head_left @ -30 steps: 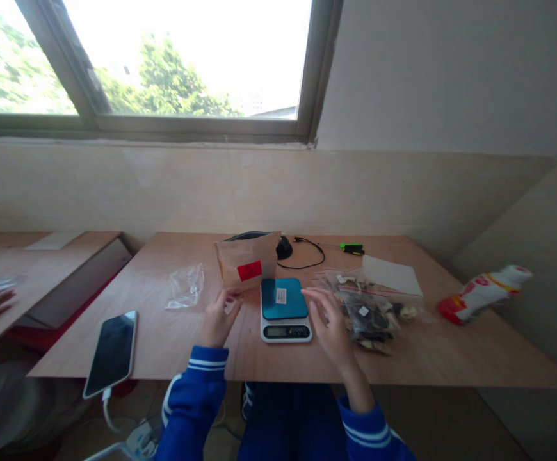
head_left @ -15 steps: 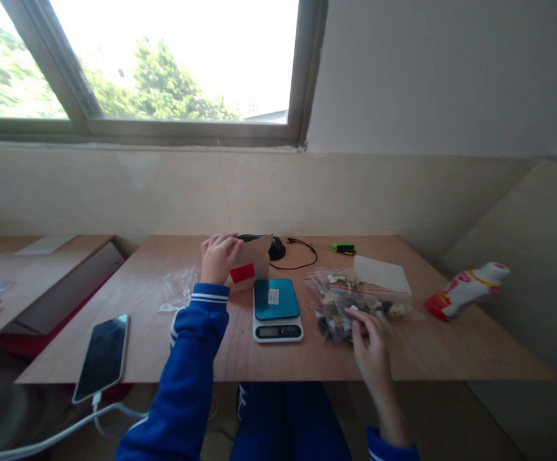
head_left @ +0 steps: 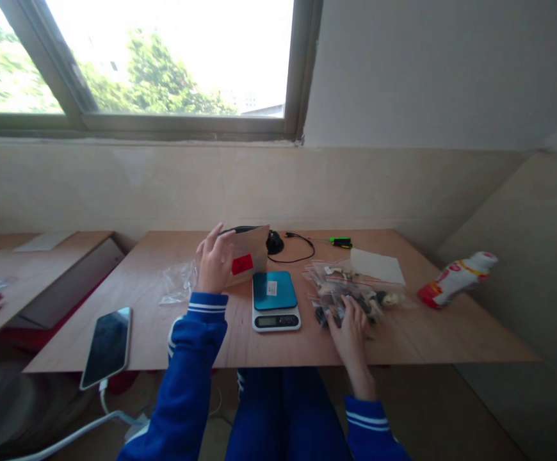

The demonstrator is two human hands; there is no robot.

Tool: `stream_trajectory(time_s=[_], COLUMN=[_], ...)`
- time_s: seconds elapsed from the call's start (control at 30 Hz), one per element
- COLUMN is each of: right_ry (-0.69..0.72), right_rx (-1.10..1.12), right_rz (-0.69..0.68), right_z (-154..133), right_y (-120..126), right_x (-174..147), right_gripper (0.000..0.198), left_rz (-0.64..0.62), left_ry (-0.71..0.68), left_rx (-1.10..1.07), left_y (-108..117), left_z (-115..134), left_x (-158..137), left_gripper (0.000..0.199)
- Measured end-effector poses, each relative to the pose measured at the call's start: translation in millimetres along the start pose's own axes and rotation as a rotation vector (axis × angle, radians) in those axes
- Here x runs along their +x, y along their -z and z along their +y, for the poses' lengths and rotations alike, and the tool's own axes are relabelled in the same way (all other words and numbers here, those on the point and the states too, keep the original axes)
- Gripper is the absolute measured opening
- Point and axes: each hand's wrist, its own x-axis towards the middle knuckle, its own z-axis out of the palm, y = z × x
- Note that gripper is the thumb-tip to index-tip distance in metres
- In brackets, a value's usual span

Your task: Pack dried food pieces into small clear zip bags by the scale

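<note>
- Desk: wooden work surface. Clock positions are read from the scale as dial centre, with 12 o'clock toward the window wall.
- Pile of zip bags: at 3 o'clock. Overlapping transparent bags contain dark and pale pieces, too small to identify.
- Paper pouch: at 11 o'clock, standing upright near the scale, red label facing the wearer.
- Scale: blue platform toward 12 o'clock, display toward 6.
- Bottle: at 3 o'clock, well beyond the pile.
- Left hand: at 10 o'clock, against the pouch's left edge.
- Right hand: between 3 and 4 o'clock, on the near side of the pile.
- Phone: between 8 and 9 o'clock, cable attached.
- Fingers: the left set is loosely spread, and whether it pinches the pouch is unclear. The right set is bent over the bags, its grip likewise unclear.
- Step in hand (judged): picking at the bags, with the pouch attended alongside. The next move would call for the right fingers to separate one bag without dragging its neighbours, and for the left to steady the pouch.
</note>
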Motion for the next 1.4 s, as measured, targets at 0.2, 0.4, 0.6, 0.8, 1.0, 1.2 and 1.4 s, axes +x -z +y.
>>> stream_trajectory(time_s=[0.2, 0.4, 0.6, 0.8, 1.0, 1.2, 1.4], right_ry=[-0.087, -0.195, -0.164, -0.153, -0.249, -0.369, -0.354], right_rx=[0.138, 0.523, 0.834, 0.745, 1.137, 1.307, 1.316], right_rz=[0.025, 0.110, -0.129, 0.025, -0.586, -0.760, -0.761], right_z=[8, -45, -99, -130, -162, -163, -158], right_y=[23, 100, 118, 74, 69, 74, 69], right_x=[15, 45, 39, -2, -30, -26, -30], right_gripper=[0.032, 0.026, 0.023, 0.043, 0.042, 0.054, 0.051], left_rz=[-0.033, -0.259, -0.483, -0.363, -0.208, -0.268, -0.320], left_ry=[0.249, 0.466, 0.463, 0.718, 0.779, 0.776, 0.756], left_rx=[-0.287, -0.590, -0.765, -0.909, -0.947, -0.896, -0.882], left_y=[0, -14, -5, 5, 8, 13, 12], left_z=[31, 73, 107, 108, 108, 102, 98], left_x=[-76, -135, -141, -146, -145, -144, -147], left_gripper=[0.018, 0.028, 0.034, 0.026, 0.032, 0.031, 0.030])
